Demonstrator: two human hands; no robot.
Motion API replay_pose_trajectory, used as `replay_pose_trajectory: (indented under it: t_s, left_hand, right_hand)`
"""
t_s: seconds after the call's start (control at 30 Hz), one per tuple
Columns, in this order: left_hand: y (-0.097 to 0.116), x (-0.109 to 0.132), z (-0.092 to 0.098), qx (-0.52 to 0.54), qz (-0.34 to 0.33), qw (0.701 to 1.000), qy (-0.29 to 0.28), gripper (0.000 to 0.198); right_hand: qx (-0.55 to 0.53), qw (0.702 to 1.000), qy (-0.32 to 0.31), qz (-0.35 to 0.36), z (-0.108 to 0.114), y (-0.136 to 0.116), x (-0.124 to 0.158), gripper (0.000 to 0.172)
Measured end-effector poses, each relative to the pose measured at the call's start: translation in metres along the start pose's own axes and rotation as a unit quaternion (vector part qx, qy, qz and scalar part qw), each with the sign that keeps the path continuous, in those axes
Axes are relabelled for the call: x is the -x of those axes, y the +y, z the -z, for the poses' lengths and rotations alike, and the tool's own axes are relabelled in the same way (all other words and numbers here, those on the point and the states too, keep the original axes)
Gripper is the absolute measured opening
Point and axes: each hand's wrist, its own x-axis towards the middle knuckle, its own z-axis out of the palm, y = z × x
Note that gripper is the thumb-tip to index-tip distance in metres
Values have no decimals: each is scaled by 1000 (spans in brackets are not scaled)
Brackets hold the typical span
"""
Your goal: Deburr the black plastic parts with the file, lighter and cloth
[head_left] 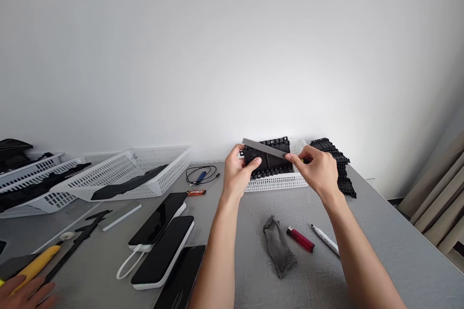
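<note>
Over the far side of the counter [246, 236], a black panel [277, 165] is held tilted, hiding part of a white basket [279, 183]. The left hand [236, 171] has its grip pinching the panel's left end, thumb on the visible face. The right hand [319, 168] has its grip pinching the right end of a flat grey bar [264, 148], which slants across the panel; contact between the two cannot be confirmed. Right of the basket, further black panels [326, 145] lie piled. Nearer, from left to right, lie a grey cloth [279, 248], a red lighter [300, 239] and a white pen [325, 239]. At near left, another person's hand [27, 294] is at a yellow-handled tool [41, 258].
</note>
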Motion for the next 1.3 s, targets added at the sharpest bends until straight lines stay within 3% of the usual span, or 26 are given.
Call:
replay_pose_trajectory:
  t_s: [0.13, 0.4, 0.63, 0.9, 1.13, 1.3]
  left_hand:
    - [2, 0, 1, -17, 19, 999, 19, 49]
    - [-6, -2, -2, -10, -2, 1000, 13, 48]
    - [0, -5, 7, 24, 23, 999, 34, 55]
    - [2, -2, 3, 18, 11, 1000, 3, 53]
    - [4, -4, 7, 25, 27, 999, 28, 56]
    - [4, -3, 3, 19, 35, 999, 21, 55]
  right_hand:
    - [-17, 999, 16, -23, 6, 13, -6, 60]
    - [-15, 1000, -22, 16, -11, -11, 4, 60]
    - [-27, 999, 23, -21, 2, 18, -8, 63]
    - [-11, 1000, -7, 8, -8, -3, 1, 60]
    - [-30, 998, 43, -24, 3, 22, -9, 62]
    - [-33, 999, 34, -12, 0, 12, -3, 60]
